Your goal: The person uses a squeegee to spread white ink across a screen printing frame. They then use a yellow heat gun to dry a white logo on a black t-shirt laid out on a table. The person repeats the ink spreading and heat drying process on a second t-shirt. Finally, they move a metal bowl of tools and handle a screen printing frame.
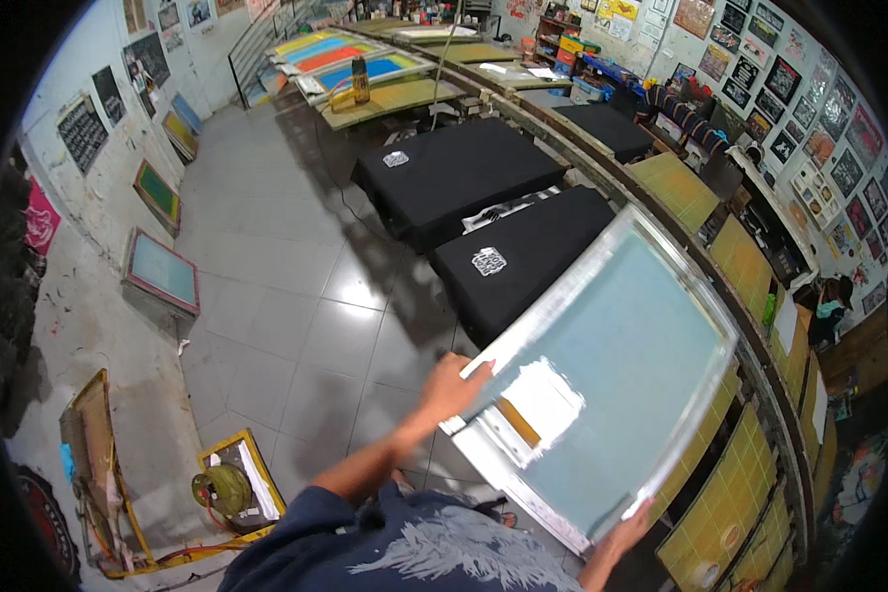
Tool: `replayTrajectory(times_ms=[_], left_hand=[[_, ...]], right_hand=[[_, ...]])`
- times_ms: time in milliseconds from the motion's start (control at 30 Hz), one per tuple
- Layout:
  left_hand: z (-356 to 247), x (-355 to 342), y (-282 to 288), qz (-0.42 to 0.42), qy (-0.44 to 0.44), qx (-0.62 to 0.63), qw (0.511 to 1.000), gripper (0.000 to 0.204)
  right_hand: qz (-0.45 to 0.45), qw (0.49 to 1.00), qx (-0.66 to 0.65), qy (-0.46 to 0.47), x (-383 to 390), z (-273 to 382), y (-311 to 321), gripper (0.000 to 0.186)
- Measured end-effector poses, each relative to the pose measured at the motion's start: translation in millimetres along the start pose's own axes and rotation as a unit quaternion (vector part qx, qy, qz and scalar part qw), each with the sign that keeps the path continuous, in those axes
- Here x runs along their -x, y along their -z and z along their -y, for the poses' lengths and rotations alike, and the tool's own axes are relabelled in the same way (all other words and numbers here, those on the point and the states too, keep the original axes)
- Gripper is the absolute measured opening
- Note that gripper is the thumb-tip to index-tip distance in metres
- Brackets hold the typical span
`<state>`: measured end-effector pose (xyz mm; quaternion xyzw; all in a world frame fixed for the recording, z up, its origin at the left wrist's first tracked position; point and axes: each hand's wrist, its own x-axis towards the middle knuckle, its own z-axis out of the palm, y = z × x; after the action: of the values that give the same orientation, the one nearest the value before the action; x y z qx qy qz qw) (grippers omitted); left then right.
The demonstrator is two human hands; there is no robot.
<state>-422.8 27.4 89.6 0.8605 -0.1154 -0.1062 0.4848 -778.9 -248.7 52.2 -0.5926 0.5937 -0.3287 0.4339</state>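
Observation:
A large silk screen (622,365) with a pale blue-green mesh and a light metal frame is held tilted in front of me. My left hand (451,388) is closed around its near left edge, and my right hand (626,530) grips the near right part of the frame. On the mesh, close to my left hand, lies a patch of white ink (559,403) with a squeegee (516,422) resting in it. Just beyond the screen, a black T-shirt (543,247) with a small white print is stretched over a board. Another printed black T-shirt (464,178) lies past it.
A long curved rail (651,202) runs along the table, with yellowish printing boards (725,493) on both sides. Farther off, a colourful screen (340,64) and a bottle (360,81) rest on boards. At lower left stand a yellow frame (250,444) and a greenish round canister (222,488).

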Motion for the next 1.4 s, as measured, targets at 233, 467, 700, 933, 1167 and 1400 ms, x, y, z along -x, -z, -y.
replayTrajectory(times_ms=[233, 467, 700, 933, 1167, 1400], left_hand=[[63, -87, 166, -0.014, 0.009, -0.024, 1.0, 0.063], [123, -214, 249, -0.018, 0.0, -0.022, 1.0, 0.061], [163, -411, 316, 0.036, 0.049, 0.021, 0.998, 0.057], [168, -573, 357, 0.045, 0.012, -0.044, 0.998, 0.064], [208, -691, 376, 0.108, -0.003, -0.035, 0.994, 0.056], [217, -779, 375, 0.21, -0.054, 0.017, 0.976, 0.046]], right_hand=[[0.065, 0.994, -0.081, -0.023, 88, 49, -165, 0.062], [0.095, 0.987, -0.126, -0.011, 132, 95, -303, 0.059], [0.062, 0.994, -0.09, -0.008, 146, 185, -476, 0.055], [0.063, 0.992, -0.103, -0.024, 156, 254, -606, 0.055], [-0.005, 0.996, -0.083, -0.014, 166, 280, -710, 0.056], [-0.11, 0.99, -0.002, -0.089, 177, 320, -756, 0.057]])
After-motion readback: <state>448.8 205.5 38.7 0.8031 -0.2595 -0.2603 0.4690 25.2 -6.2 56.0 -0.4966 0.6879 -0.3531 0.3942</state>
